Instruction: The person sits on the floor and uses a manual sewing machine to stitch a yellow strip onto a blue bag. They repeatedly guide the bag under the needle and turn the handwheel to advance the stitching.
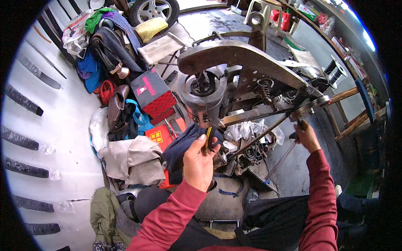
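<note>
A hand-cranked sewing machine with a dark, worn curved metal arm stands before me, with a round metal head at its left end. Just below this head, my left hand is closed on a narrow dark strip with a yellowish edge. The strip runs upward to the underside of the head; its lower part is hidden by my fingers. At the machine's right end, my right hand wraps round a dark crank handle below the metal wheel.
Left of the machine are a black-and-red box, a beige cloth and piled bags and clothes. Plastic bags lie beneath it. A car wheel stands behind. Thread spool and a cluttered shelf are at right.
</note>
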{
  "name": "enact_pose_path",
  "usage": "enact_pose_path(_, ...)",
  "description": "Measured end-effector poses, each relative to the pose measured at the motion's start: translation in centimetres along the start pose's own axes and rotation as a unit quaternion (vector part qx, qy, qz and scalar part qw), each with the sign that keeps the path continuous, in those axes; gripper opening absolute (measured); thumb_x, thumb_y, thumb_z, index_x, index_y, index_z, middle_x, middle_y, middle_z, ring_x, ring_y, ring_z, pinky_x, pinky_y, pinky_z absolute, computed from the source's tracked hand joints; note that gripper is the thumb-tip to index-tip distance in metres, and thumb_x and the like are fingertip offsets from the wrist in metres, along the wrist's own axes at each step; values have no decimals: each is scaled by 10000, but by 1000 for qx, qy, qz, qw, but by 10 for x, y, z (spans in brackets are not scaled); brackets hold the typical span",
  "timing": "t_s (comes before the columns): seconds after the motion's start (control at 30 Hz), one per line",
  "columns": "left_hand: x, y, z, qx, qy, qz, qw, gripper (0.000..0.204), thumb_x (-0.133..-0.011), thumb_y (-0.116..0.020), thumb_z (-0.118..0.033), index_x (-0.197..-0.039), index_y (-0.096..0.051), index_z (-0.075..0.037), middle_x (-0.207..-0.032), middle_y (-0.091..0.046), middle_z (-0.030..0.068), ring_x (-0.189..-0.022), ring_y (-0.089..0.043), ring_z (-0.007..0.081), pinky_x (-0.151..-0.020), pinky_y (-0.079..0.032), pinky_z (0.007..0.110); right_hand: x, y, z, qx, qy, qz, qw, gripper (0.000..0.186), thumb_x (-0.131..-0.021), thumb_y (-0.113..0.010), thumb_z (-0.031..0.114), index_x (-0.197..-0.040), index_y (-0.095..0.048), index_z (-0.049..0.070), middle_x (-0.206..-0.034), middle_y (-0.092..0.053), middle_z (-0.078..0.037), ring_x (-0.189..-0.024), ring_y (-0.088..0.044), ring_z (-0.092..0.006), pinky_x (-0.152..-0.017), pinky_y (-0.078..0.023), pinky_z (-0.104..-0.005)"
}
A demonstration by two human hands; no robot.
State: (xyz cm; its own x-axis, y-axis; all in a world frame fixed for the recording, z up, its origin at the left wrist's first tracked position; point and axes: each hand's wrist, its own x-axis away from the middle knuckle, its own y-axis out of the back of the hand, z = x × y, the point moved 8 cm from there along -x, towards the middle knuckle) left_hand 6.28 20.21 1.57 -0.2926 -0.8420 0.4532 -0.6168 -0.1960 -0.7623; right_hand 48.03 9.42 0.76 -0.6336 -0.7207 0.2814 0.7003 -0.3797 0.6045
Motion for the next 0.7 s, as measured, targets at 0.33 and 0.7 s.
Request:
enact_pose_path(0.33,-4,-3,-2,1,33,24,999,186,-926,-614,-169,-1048,-640,-32,-978,-675,96,-1006,-637,236,-965,-477,486,-15,112,29,48,217,-292,930,117,-931,-575,85,-1024,-593,16,-774,-585,-75,-694,-485,-121,-626,-456,-314)
enact_pose_path(0.7,-10,-1,-2,-8,48,43,998,179,-924,-597,-166,-1047,-645,-45,-1015,-677,85,-1009,-628,235,-988,-453,495,18,107,71,-52,239,-181,953,125,-962,-572,130,-997,-622,21,-751,-569,-7,-652,-527,-99,-593,-443,-265)
